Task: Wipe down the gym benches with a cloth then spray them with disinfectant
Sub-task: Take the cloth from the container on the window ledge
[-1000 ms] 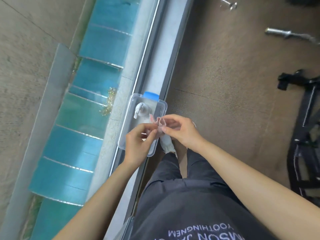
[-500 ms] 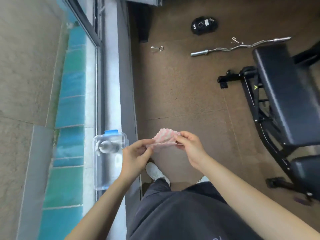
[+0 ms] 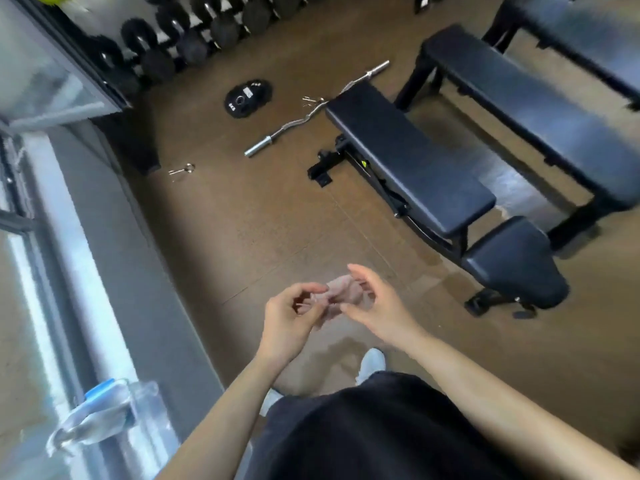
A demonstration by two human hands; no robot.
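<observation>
A small pink cloth (image 3: 341,294) is bunched between my two hands at chest height above the brown floor. My left hand (image 3: 291,317) pinches its left part and my right hand (image 3: 375,306) holds its right part with the forefinger lifted. A black padded bench (image 3: 408,161) stands ahead to the right, its seat pad (image 3: 516,268) nearest me. A second black bench (image 3: 540,109) lies beyond it, and a third (image 3: 588,32) shows at the top right. The clear plastic box with a blue lid (image 3: 107,414) sits on the window ledge at the lower left; the frame is blurred there.
A curl bar (image 3: 311,112) and a black weight plate (image 3: 247,97) lie on the floor ahead. A spring collar (image 3: 183,170) lies near the wall. Dumbbells (image 3: 187,32) line a rack at the top. The grey ledge (image 3: 90,258) runs along the left.
My view has swung up and right from the window ledge to the gym floor and benches. The cloth has come out of the box and moved away from the ledge in both hands.
</observation>
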